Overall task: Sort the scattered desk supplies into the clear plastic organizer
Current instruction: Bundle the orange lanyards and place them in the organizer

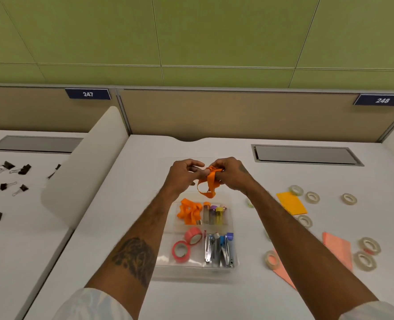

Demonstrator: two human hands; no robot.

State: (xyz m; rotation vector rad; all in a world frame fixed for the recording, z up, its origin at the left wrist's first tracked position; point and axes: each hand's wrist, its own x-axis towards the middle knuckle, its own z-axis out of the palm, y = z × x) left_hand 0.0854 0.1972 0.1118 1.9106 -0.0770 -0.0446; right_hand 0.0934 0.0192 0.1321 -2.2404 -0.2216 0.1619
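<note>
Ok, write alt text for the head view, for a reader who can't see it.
Both hands, left hand and right hand, wind an orange ribbon above a clear plastic organizer on a white desk. It already holds another orange ribbon bundle, pink tape rolls and metal tools. Clear tape rolls lie to the right.

L hand (pixel 184 174) fingers curled | R hand (pixel 229 173) pinching | forearms extended

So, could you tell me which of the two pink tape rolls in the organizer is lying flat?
The front-left pink roll lies flat on the floor of the organizer, its hole facing up. The other pink roll, just behind it, is tipped up on its edge.
</note>
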